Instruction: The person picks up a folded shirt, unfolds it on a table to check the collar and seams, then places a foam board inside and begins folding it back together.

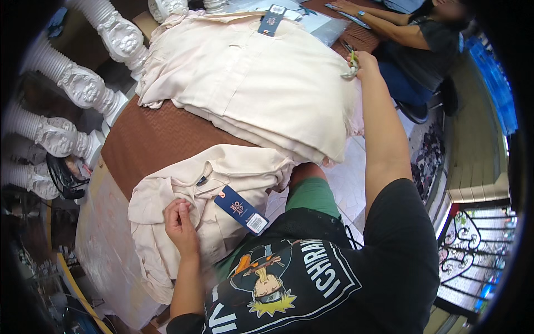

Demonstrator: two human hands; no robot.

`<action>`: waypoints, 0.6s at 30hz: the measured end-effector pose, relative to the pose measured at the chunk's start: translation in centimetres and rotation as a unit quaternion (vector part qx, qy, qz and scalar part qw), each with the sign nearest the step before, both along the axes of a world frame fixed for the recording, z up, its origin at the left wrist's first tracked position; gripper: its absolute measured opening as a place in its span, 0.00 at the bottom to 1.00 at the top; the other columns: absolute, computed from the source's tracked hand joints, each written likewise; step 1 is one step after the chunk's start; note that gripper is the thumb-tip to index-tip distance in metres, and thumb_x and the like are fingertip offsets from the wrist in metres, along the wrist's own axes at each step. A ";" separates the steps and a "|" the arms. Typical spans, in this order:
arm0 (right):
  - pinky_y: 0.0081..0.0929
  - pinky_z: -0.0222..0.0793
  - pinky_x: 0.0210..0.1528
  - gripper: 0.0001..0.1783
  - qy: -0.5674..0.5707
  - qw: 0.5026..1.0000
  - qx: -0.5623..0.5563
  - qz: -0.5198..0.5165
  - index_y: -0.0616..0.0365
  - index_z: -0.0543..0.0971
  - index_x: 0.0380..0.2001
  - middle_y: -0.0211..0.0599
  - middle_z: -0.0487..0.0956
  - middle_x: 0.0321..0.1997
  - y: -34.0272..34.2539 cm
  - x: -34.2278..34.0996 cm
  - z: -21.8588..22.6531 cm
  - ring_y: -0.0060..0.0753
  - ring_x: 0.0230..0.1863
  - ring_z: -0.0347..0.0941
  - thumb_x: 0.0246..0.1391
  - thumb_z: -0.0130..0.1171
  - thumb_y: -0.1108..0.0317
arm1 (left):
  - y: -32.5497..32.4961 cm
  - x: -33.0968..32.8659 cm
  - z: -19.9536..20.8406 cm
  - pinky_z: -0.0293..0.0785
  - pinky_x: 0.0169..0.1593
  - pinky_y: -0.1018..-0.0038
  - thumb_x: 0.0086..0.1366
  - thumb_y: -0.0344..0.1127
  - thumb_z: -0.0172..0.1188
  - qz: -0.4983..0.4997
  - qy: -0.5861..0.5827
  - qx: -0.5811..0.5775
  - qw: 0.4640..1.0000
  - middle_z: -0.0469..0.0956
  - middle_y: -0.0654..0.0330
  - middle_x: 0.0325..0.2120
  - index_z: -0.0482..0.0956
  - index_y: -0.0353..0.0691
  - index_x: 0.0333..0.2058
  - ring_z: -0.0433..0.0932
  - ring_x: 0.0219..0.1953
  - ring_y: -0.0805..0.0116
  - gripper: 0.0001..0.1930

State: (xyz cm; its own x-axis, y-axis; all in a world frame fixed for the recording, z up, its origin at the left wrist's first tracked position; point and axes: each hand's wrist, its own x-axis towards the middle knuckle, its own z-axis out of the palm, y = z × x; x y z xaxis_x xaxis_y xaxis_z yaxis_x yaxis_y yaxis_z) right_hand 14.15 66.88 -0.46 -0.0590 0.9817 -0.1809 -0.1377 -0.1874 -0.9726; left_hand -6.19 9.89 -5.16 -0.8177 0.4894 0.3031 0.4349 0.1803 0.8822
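Note:
A cream garment (pixel 158 206) lies rumpled across my lap and the near table edge, its neck opening facing up. A dark blue hang tag (pixel 241 209) rests on it, attached by a thin cord. My left hand (pixel 181 222) is over this garment with its fingers curled together; whether cloth or anything else is pinched in them is hidden. Stretched out to the far right, my right hand (pixel 365 63) grips a small green-and-grey hand tool (pixel 352 64) beside a stack of cream garments (pixel 261 83). Another hang tag (pixel 271 20) lies on top of the stack.
A brown cloth (pixel 150 139) covers the table. White carved balusters (pixel 83 86) line the left side. At the far right sits another person (pixel 428 44), arms on the table near clear plastic bags (pixel 322 25). Dark scraps (pixel 428 158) lie on the floor.

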 end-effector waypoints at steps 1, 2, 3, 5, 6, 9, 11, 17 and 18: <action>0.27 0.70 0.24 0.10 0.037 0.998 -0.047 0.016 0.71 0.70 0.36 0.45 0.75 0.28 2.1 0.1 -1.0 0.33 0.23 0.71 0.56 0.43 0.73 | -0.1 -0.1 -0.1 0.70 0.43 0.79 0.68 0.33 0.49 -0.002 0.019 -0.019 1.000 0.72 0.58 0.37 0.75 0.32 0.30 0.70 0.38 0.75 0.11; 0.32 0.72 0.29 0.10 0.055 0.996 -0.065 0.029 0.74 0.67 0.37 0.50 0.75 0.29 3.3 -0.5 -1.3 0.39 0.26 0.72 0.55 0.40 0.77 | -0.4 -0.3 -0.3 0.70 0.43 0.79 0.67 0.32 0.49 -0.002 0.039 -0.037 0.999 0.72 0.58 0.37 0.75 0.32 0.30 0.70 0.38 0.75 0.11; 0.32 0.72 0.31 0.10 0.103 0.991 -0.078 0.043 0.73 0.67 0.37 0.50 0.75 0.30 4.6 -0.9 -1.5 0.39 0.27 0.72 0.56 0.41 0.76 | -0.6 -0.3 -0.3 0.71 0.43 0.79 0.67 0.32 0.49 -0.003 0.058 -0.055 0.997 0.72 0.58 0.36 0.75 0.32 0.30 0.70 0.38 0.75 0.10; 0.33 0.71 0.30 0.08 0.184 0.979 -0.065 0.054 0.71 0.66 0.36 0.49 0.74 0.30 6.9 -1.3 -1.7 0.40 0.28 0.71 0.56 0.43 0.75 | -0.1 0.3 0.4 0.67 0.45 0.75 0.65 0.30 0.51 0.023 0.036 -0.053 0.998 0.75 0.57 0.33 0.76 0.33 0.27 0.70 0.38 0.69 0.09; 0.36 0.70 0.28 0.07 0.217 0.974 -0.043 0.052 0.70 0.66 0.35 0.48 0.73 0.29 7.9 -1.5 -1.9 0.41 0.28 0.71 0.55 0.44 0.75 | 0.2 0.5 0.6 0.65 0.46 0.74 0.63 0.29 0.52 0.034 0.025 -0.051 0.998 0.76 0.57 0.32 0.76 0.33 0.25 0.69 0.39 0.66 0.09; 0.40 0.68 0.29 0.06 0.205 0.973 -0.025 0.108 0.67 0.65 0.33 0.45 0.71 0.27 8.2 -2.7 -2.7 0.42 0.28 0.70 0.55 0.48 0.73 | -0.2 0.8 0.9 0.64 0.45 0.73 0.63 0.29 0.52 0.049 0.056 -0.089 0.993 0.76 0.58 0.31 0.76 0.34 0.25 0.69 0.38 0.66 0.09; 0.45 0.68 0.44 0.16 0.145 0.977 -0.057 0.142 0.71 0.65 0.43 0.54 0.71 0.42 9.1 -2.7 -3.5 0.48 0.44 0.70 0.55 0.51 0.70 | 0.1 0.5 0.8 0.64 0.45 0.73 0.63 0.29 0.52 0.040 0.067 -0.091 0.993 0.76 0.58 0.31 0.76 0.34 0.25 0.69 0.38 0.66 0.08; 0.47 0.58 0.60 0.36 0.012 0.987 -0.139 0.086 0.71 0.53 0.60 0.59 0.53 0.65 6.0 -2.5 -2.4 0.55 0.64 0.53 0.54 0.55 0.65 | 0.6 0.6 1.5 0.63 0.46 0.73 0.62 0.29 0.53 0.032 0.084 -0.093 0.992 0.76 0.58 0.30 0.76 0.34 0.25 0.70 0.36 0.66 0.08; 0.47 0.61 0.58 0.34 -0.031 0.990 -0.119 0.064 0.70 0.58 0.59 0.59 0.59 0.63 6.1 -2.0 -2.3 0.55 0.61 0.58 0.54 0.56 0.64 | 0.8 0.4 1.5 0.63 0.46 0.72 0.62 0.28 0.53 0.025 0.083 -0.086 0.993 0.76 0.57 0.30 0.76 0.34 0.25 0.70 0.36 0.65 0.08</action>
